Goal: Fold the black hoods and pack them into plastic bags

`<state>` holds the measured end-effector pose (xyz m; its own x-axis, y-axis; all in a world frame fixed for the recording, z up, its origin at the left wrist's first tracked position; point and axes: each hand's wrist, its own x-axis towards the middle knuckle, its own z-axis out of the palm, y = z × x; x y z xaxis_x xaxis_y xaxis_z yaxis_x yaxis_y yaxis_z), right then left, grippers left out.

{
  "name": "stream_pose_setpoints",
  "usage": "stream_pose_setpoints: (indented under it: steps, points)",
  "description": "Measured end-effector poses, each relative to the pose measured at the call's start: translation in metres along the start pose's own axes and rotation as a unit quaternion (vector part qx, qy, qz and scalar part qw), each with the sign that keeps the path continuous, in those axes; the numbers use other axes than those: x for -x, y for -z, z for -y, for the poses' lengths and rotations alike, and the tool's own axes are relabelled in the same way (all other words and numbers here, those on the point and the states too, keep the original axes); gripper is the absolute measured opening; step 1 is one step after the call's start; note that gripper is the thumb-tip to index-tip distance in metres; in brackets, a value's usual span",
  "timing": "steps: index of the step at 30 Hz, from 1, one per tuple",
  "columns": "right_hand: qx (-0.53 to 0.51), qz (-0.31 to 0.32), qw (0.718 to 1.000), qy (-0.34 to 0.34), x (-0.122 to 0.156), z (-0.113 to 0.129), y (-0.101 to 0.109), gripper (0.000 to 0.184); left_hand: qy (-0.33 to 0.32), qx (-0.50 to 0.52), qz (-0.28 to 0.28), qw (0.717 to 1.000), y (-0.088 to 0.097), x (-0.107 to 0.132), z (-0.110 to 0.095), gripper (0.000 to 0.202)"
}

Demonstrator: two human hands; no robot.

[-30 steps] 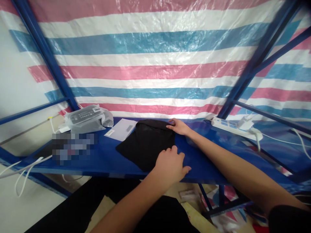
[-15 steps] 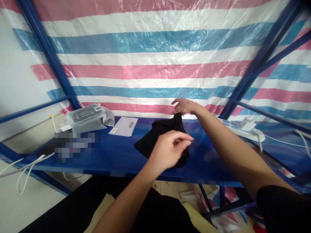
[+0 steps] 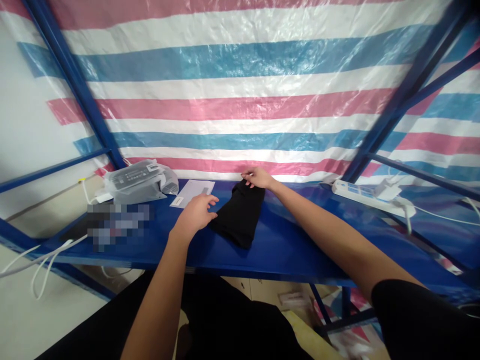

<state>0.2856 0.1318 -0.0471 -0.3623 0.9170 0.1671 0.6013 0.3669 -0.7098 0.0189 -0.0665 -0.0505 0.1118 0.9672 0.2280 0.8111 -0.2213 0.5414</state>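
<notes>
A folded black cloth [image 3: 242, 212] lies on the blue tabletop [image 3: 300, 245] with its far end narrower than its near end. Its exact kind does not show. My right hand [image 3: 258, 178] is at the far end, with bent fingers gripping the cloth's edge. At the cloth's left side is my left hand [image 3: 195, 214], its thumb and fingers apart and holding nothing. Its fingertips come close to the cloth's left edge; whether they touch it I cannot tell. Just behind my left hand lies a white envelope-like packet [image 3: 187, 192], partly covered by it.
On the left, a boxed item in a translucent bag [image 3: 137, 182] sits by a blurred patch and white cables [image 3: 48, 257]. To the right is a white power strip [image 3: 360, 194] with plugs. Blue metal posts [image 3: 390, 110] frame a striped plastic sheet [image 3: 240, 85] behind the tabletop.
The black cloth has gone from bunched to flatter and narrower. My right hand has moved left with its far end. My left hand has moved left, off the cloth, and opened from a pinch.
</notes>
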Motion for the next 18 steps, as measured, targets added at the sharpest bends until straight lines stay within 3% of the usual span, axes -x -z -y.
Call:
stream_pose_setpoints:
  steps: [3,5,9,11,12,15,18]
  points:
    - [0.07,-0.075,0.994,0.046,0.01,-0.005,0.011,0.026,-0.114,-0.022,-0.032,0.993,-0.002,0.008,-0.031,0.031]
    - [0.113,-0.076,0.988,0.076,0.018,-0.01,0.018,0.027,-0.166,0.005,0.004,0.986,-0.007,0.02,-0.048,0.039]
    - [0.128,0.018,0.982,0.136,0.038,-0.025,0.029,0.037,-0.199,-0.042,0.128,0.971,-0.038,0.06,-0.062,0.093]
    - [0.137,0.002,0.977,0.163,0.05,-0.034,0.036,0.044,-0.214,-0.097,0.133,0.963,-0.061,0.083,-0.062,0.12]
    - [0.141,-0.019,0.975,0.169,0.056,-0.037,0.04,0.046,-0.214,-0.126,0.126,0.96,-0.072,0.094,-0.062,0.122]
    - [0.138,-0.056,0.978,0.144,0.075,-0.045,0.052,0.046,-0.19,-0.193,0.104,0.957,-0.091,0.12,-0.07,0.093]
    - [0.121,-0.069,0.986,0.095,0.089,-0.049,0.059,0.043,-0.19,-0.194,0.147,0.951,-0.074,0.131,-0.089,0.074]
